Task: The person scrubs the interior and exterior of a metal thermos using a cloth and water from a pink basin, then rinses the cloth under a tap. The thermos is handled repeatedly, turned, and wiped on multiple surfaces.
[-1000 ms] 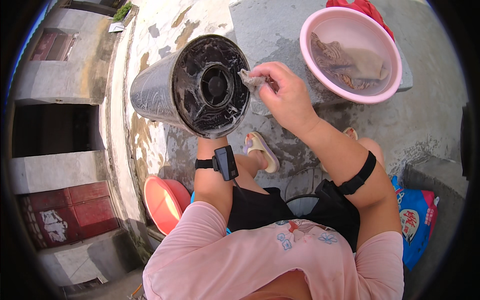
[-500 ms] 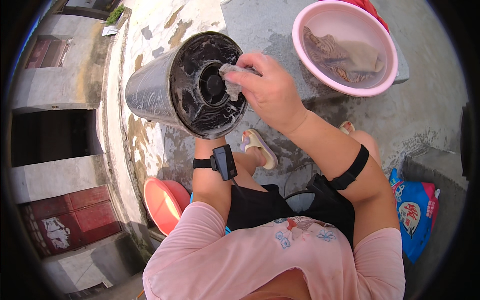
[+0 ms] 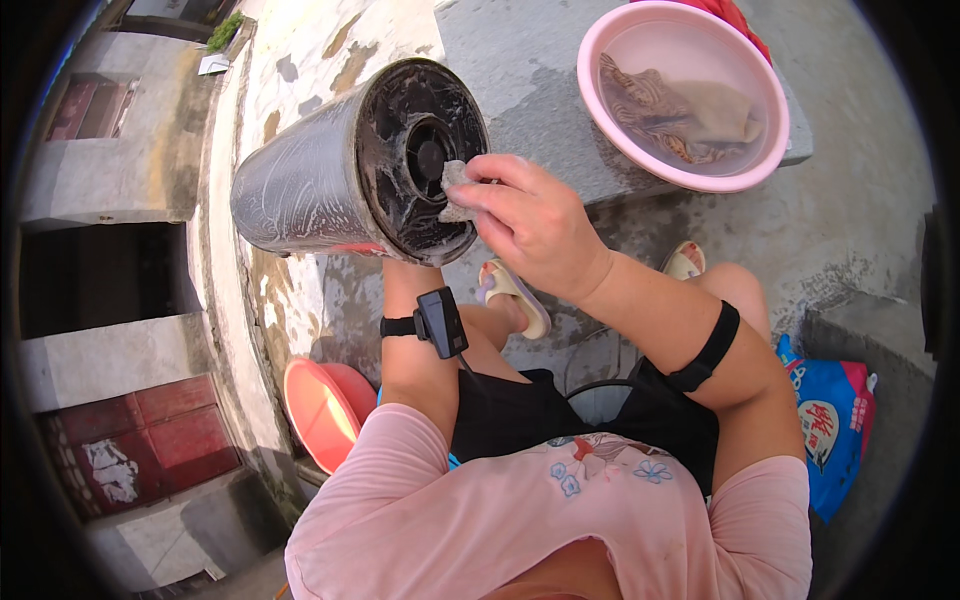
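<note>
A grey metallic cylinder (image 3: 295, 175), streaked with suds, is held up on its side, tilted, in front of me. Its black recessed end (image 3: 398, 110) faces toward me and has a round hub in the middle, with white foam over it. My right hand (image 3: 535, 215) pinches a wet grey cloth (image 3: 457, 192) against this end, between the hub and the right rim. My left forearm (image 3: 415, 285) runs up behind the cylinder's lower edge; the left hand itself is hidden by the cylinder.
A pink basin (image 3: 590, 90) of water with patterned cloth soaking in it stands on a grey stone slab (image 3: 530, 110) at far right. An orange-red basin (image 3: 318, 410) lies left of my legs. A blue plastic bag (image 3: 825, 440) sits by a concrete step at right.
The cylinder has swung slightly left and turned, showing more of its soapy side. My right hand has moved down a little with the cloth, from beside the hub toward the lower right rim.
</note>
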The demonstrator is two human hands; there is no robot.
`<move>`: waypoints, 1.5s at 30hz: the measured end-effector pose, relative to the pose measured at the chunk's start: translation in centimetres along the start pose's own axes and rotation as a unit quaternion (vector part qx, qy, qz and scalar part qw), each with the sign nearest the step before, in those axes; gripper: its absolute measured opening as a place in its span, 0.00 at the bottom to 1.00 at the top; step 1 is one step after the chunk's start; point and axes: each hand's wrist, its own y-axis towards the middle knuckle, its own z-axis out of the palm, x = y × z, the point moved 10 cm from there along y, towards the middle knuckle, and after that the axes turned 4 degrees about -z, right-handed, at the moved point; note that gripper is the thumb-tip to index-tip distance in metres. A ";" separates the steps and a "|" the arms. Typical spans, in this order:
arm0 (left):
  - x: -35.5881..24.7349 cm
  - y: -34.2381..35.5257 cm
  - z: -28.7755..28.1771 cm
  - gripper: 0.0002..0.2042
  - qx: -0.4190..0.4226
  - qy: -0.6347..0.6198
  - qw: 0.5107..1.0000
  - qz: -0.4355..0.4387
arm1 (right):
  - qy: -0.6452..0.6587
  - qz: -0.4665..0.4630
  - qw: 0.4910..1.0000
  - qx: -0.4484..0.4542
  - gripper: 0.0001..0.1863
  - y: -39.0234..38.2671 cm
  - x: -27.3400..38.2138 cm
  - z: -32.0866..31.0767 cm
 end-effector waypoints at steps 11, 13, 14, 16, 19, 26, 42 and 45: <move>-0.4 1.8 1.1 0.25 0.063 -0.024 0.997 0.036 | 0.113 0.142 0.983 -0.016 0.11 -0.3 -2.4 -0.6; -1.1 0.8 1.3 0.24 0.048 0.072 0.995 0.056 | 0.122 0.159 0.980 -0.012 0.09 -0.6 -2.9 -0.1; -1.4 0.3 1.4 0.24 0.043 0.127 0.989 0.066 | 0.108 0.139 0.984 -0.007 0.09 -0.5 -2.7 0.1; -1.6 -0.1 1.2 0.24 0.032 0.110 0.992 0.056 | 0.081 0.095 0.992 0.007 0.08 -0.3 -2.3 0.3; -1.9 0.7 1.3 0.24 0.042 0.041 0.997 0.054 | -0.018 0.051 0.998 0.031 0.09 0.1 -2.4 0.0; -0.9 -0.6 0.6 0.24 0.008 -0.028 1.000 0.009 | -0.088 -0.107 0.989 0.050 0.10 1.4 -0.5 -0.9; -1.7 -5.0 0.1 0.25 -0.043 -0.009 0.999 -0.005 | 0.010 0.070 0.997 -0.033 0.18 1.8 -3.5 -2.7; -1.6 -5.1 0.0 0.25 -0.046 -0.008 0.999 -0.004 | 0.006 0.042 0.999 -0.013 0.19 1.9 -2.7 -2.2</move>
